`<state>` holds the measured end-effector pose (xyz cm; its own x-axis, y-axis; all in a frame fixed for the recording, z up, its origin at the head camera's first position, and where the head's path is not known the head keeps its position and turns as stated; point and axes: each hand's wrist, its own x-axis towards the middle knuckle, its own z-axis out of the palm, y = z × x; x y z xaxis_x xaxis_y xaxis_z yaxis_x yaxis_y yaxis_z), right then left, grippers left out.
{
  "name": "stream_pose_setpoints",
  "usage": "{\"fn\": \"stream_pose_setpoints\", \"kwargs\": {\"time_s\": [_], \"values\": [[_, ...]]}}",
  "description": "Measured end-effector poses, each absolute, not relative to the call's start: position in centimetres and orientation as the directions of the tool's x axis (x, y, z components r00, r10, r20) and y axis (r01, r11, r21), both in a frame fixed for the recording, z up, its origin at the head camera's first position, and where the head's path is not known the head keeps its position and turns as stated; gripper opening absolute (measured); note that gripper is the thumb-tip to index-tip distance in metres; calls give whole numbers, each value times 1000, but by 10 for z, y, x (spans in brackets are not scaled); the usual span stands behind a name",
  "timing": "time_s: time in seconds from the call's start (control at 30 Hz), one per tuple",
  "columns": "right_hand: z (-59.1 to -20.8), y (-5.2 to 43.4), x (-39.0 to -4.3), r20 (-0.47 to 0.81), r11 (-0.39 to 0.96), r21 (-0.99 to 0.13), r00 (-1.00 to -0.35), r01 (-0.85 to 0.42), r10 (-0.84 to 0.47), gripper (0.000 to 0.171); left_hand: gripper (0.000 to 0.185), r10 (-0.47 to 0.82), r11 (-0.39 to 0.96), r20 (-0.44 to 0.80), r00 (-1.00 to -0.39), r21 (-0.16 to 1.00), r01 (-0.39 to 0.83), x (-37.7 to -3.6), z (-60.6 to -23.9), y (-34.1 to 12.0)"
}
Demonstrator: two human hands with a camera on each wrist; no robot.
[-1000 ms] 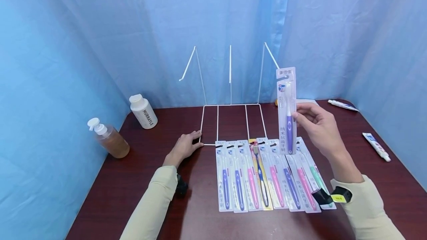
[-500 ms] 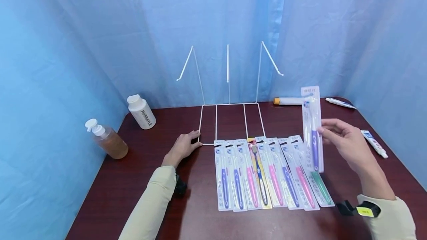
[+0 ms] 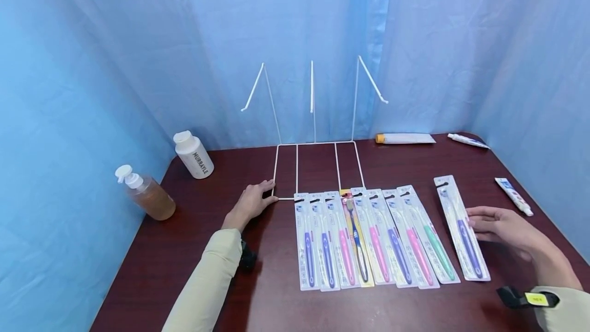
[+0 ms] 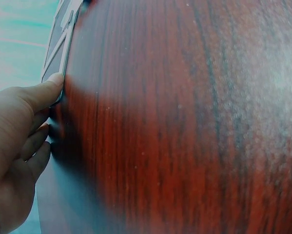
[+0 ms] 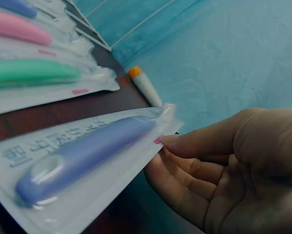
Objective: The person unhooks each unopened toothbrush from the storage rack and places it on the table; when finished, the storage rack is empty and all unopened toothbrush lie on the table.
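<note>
Nearest, at the lower right of the head view, the right hand [image 3: 500, 227] lies low on the dark wooden worktop [image 3: 184, 265], its fingers [image 5: 184, 168] straight and relaxed, their tips touching the right edge of a packaged purple toothbrush [image 3: 462, 229]. That pack lies flat on the worktop, set apart to the right of the others; the right wrist view shows the fingertips meeting its card edge, not curled round it.

Just left of it, across the lower middle of the frame, a row of 9 packaged toothbrushes [image 3: 369, 240] lies side by side and overlapping, with purple, pink, dark blue and green handles.

Left of centre, the left hand [image 3: 251, 204] rests on the worktop, fingers loosely bent and holding nothing. Its thumb and fingertips press the front left corner of a white wire rack [image 3: 315, 145], as the left wrist view also shows.

Farther off at the left stand a pump bottle of amber liquid [image 3: 147, 196] and a white bottle [image 3: 194, 154]. At the right lie 3 toothpaste tubes: one near the right edge [image 3: 513, 196], one with an orange cap [image 3: 405, 139] beside the rack, and one at the far corner [image 3: 467, 140]. Behind everything, the rack's 3 uprights rise against a blue curtain [image 3: 138, 40].
</note>
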<state>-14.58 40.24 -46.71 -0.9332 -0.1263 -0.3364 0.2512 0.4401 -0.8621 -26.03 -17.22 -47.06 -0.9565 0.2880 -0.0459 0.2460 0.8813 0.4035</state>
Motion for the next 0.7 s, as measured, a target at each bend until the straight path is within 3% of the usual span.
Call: {"fn": "stream_pose_setpoints", "kwargs": {"time_s": [0.3,0.7], "values": [[-476,391,-146,-401,492,-818,-909,298,-117,51,56,296,888,-57,-953,385,253,-261,-468,-171],[-456,367,-144,-309,745,-635,-951,205,-2,37,56,280,849,-78,-957,486,209,-262,-466,-175]]}}
